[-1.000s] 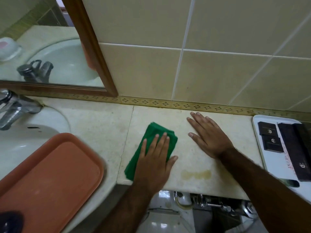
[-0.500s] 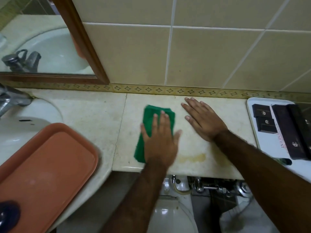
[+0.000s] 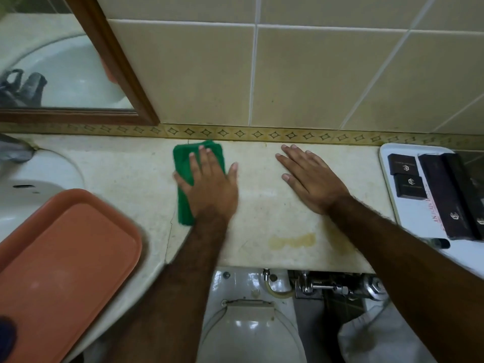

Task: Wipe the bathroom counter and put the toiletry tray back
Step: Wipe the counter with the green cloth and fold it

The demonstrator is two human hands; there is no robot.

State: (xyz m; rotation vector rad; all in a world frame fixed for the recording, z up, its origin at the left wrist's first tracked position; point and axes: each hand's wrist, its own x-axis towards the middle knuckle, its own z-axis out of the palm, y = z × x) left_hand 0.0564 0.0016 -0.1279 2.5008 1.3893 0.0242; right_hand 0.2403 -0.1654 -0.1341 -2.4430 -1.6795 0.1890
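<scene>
A folded green cloth (image 3: 187,163) lies on the pale stone counter (image 3: 125,176), close to the back wall. My left hand (image 3: 209,186) presses flat on it with fingers spread, covering most of it. My right hand (image 3: 310,179) rests palm down on the bare counter to the right, fingers apart, holding nothing. At the far right sits a white toiletry tray (image 3: 413,221) with several dark boxes (image 3: 403,165) on it. A yellowish stain (image 3: 292,241) marks the counter near its front edge.
An empty terracotta tray (image 3: 65,260) lies over the sink (image 3: 28,195) at the left. The wood-framed mirror (image 3: 112,58) hangs above. Below the counter edge are a toilet (image 3: 251,334) and chrome pipe fittings (image 3: 337,285).
My left hand has pushed the green cloth away from me, from mid-counter up to the back wall. My right hand has stayed flat in the same place.
</scene>
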